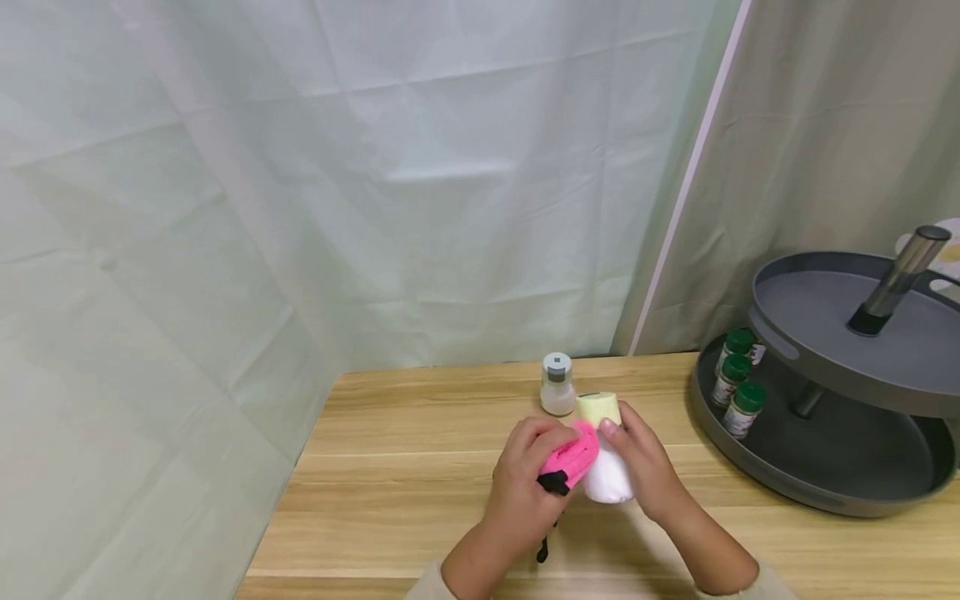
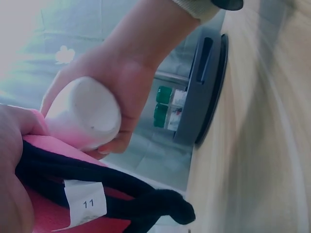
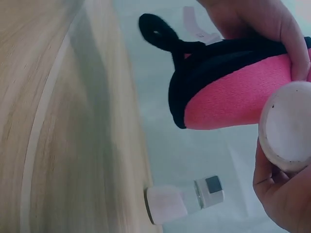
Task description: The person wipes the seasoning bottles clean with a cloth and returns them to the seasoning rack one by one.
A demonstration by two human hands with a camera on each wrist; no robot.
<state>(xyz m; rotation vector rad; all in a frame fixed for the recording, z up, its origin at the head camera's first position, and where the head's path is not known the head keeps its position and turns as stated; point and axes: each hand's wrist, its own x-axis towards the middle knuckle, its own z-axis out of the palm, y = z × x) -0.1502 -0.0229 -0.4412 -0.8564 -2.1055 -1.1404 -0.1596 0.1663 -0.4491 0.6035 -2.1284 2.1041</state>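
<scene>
My left hand (image 1: 519,479) grips a folded pink cloth (image 1: 576,454) with black edging. A black loop (image 3: 158,31) sticks out from its edge in the right wrist view, and a white tag (image 2: 86,204) marked 11 shows in the left wrist view. My right hand (image 1: 651,473) holds a white bottle (image 1: 609,479) with a pale yellow top (image 1: 598,407), fingers curled round its side. The bottle's round base (image 3: 290,127) faces the right wrist camera. The cloth lies against the bottle's side, both above the wooden table (image 1: 390,500).
Just beyond the hands stands a clear shaker (image 1: 557,387) with a grey and white cap. At the right is a dark two-tier round tray (image 1: 825,492); several green-capped spice jars (image 1: 744,408) stand on its lower tier. A pale curtain (image 1: 465,208) hangs behind the table.
</scene>
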